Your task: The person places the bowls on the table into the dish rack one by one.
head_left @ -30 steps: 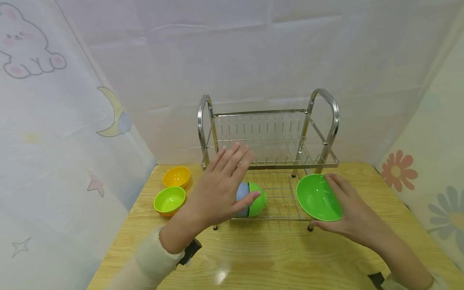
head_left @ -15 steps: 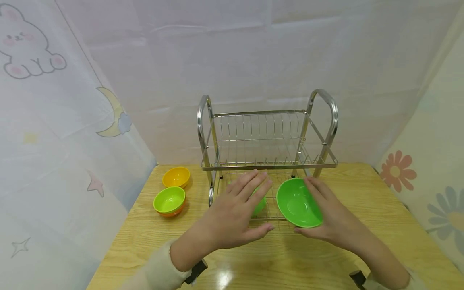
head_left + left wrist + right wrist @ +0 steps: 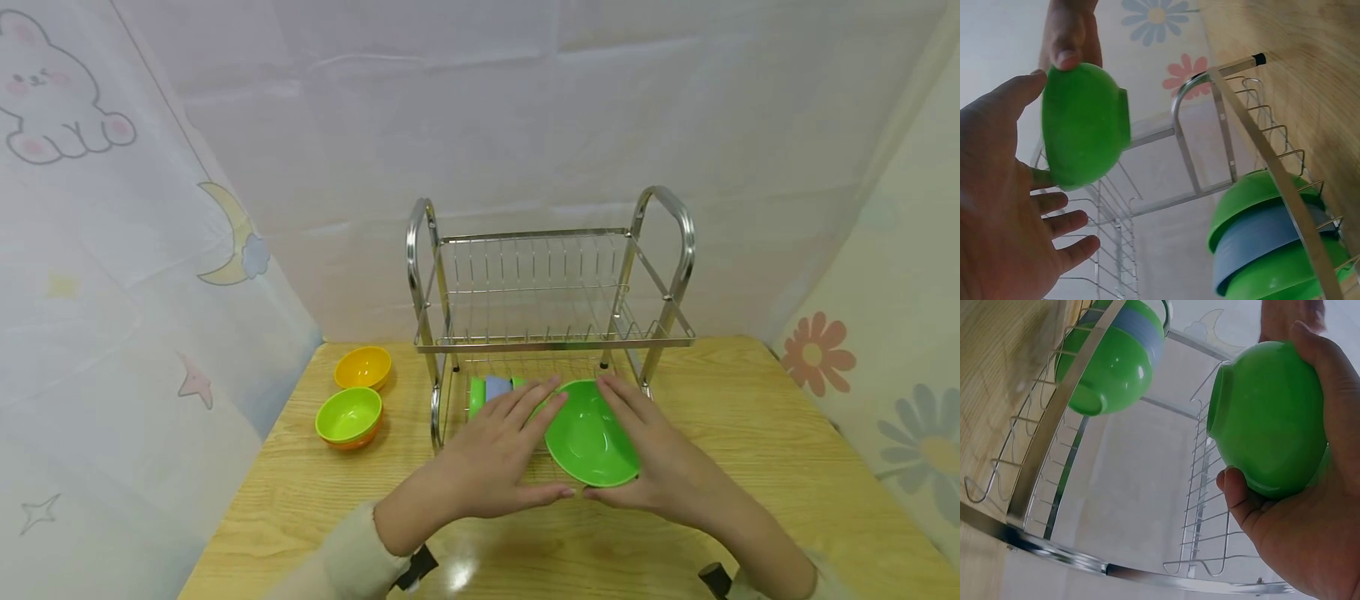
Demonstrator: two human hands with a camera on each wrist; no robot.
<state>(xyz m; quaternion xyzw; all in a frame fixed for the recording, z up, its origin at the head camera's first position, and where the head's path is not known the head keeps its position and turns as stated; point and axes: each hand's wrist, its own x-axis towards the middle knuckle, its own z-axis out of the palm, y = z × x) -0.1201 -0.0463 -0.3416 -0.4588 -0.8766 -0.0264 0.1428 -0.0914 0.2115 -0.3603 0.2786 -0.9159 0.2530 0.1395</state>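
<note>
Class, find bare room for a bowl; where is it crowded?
Bare: the table between the rack and flowered wall, the upper shelf. Crowded: the lower shelf at left, with tilted bowls; the table's far left corner, with more bowls; the rack's front, where the right hand grips a green bowl.

Tally from my end. Dish rack [image 3: 555, 346]: 1, with 2 tiers and 2 end hoops. Bowls I can see: 7. In front of the rack: 1 held green bowl [image 3: 592, 433], plus 2 hands, left hand [image 3: 483, 458] and right hand [image 3: 663, 471]. On the rack's lower tier I make out 3: 2 stacked green bowls [image 3: 1247, 190], 1 blue bowl [image 3: 1257, 234]. Left of rack: 3, as 1 yellow bowl [image 3: 363, 368], 1 lime bowl [image 3: 349, 414], 1 orange bowl [image 3: 360, 442] under it; can't tell if more nest there. Table [image 3: 750, 400] under rack: 1. Cloth prints left of rack: 1 bear [image 3: 63, 92], 1 moon [image 3: 227, 237], 3 stars [image 3: 195, 382]. Right of rack: 2 flowers [image 3: 812, 354].
</note>
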